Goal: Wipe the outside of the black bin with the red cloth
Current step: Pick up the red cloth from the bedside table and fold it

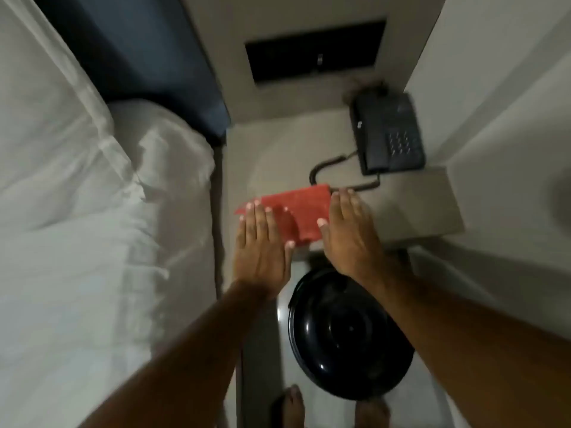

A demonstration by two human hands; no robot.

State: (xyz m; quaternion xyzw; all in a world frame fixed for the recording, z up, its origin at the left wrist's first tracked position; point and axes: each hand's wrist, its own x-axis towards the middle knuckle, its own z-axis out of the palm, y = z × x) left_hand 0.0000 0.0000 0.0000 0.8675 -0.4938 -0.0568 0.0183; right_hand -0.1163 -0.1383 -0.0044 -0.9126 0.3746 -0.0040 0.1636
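Head cam, pretty blurry: the flat red cloth (295,211) lies on the beige bedside table (411,211), near its front edge. Left hand (261,242) lies flat on the cloth's left end, fingers straight, gripping nothing. Right hand (346,230) is spread flat at its right edge. The round glossy black bin (349,335) stands on the floor below, under the right wrist. A dark corded phone (387,135) sits further back.
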